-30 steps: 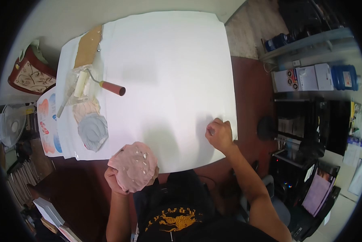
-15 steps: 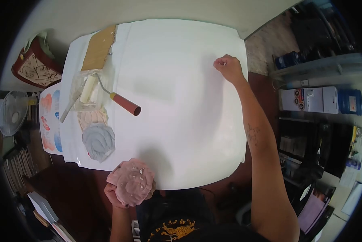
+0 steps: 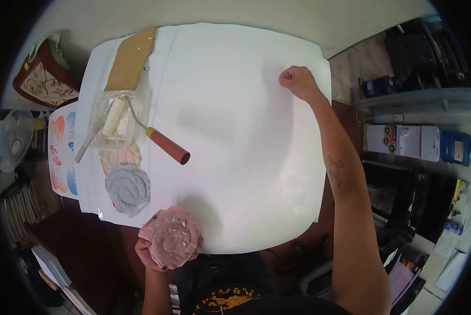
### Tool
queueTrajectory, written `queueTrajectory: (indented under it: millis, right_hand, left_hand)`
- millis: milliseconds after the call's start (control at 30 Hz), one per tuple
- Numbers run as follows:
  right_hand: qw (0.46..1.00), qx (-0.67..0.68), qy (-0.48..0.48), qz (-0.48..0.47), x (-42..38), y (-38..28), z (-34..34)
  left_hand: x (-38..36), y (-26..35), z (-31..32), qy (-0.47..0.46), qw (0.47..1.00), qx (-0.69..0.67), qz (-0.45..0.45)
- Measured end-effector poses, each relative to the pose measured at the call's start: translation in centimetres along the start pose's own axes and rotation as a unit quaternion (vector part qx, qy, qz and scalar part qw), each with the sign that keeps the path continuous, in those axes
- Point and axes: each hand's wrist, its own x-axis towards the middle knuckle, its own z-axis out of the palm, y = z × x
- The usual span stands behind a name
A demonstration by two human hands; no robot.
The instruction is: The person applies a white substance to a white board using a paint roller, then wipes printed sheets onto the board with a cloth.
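My left hand grips a dusty-pink, rose-like swirled round piece from below, near the table's front edge. Pale flecks lie on its upper face. Over the far right of the white tabletop, my right hand is closed, fingers curled and pressed together; whether anything small is between them is hidden. On the table's left lies a similar grey-blue swirled piece, partly over a cream one. Behind these, a paint roller with a red handle rests across a clear plastic tray.
A brown cardboard piece lies behind the tray. One grey flat stick leans out of the tray. A fan and a red-brown patterned box stand left. Shelves with a blue water container are at right.
The view has shifted slightly. My right hand keeps its closed shape over the far right of the table, and my left hand still holds the pink piece.
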Motion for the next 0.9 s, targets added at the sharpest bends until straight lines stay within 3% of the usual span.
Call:
queueTrajectory:
  millis: [200, 300, 400, 533, 733, 900]
  right_hand:
    - [0.992, -0.105, 0.045, -0.058, 2.8, -0.5, 1.5]
    - [0.991, -0.126, 0.015, -0.043, 3.4, -0.7, 1.8]
    - [0.998, -0.009, -0.059, -0.002, 3.0, -0.7, 0.2]
    - [0.996, 0.082, 0.0, 0.018, 1.2, 0.3, -2.2]
    - [0.998, -0.005, -0.034, 0.049, -2.4, 0.8, -4.0]
    - [0.996, -0.066, -0.055, 0.009, -3.6, 2.1, -2.3]
  left_hand:
    - [-0.1, 0.1, -0.5, 0.039, 0.999, -0.026, -0.006]
    - [-0.1, -0.1, -0.9, 0.033, 0.999, -0.003, 0.006]
    - [-0.1, -0.2, -1.1, 0.026, 1.0, 0.008, 0.016]
    - [-0.2, 0.0, -0.9, 0.002, 1.0, 0.002, 0.0]
    - [-0.2, -0.2, 0.8, 0.011, 1.0, -0.012, 0.002]
    - [0.0, -0.2, 0.8, -0.001, 1.0, -0.011, -0.008]
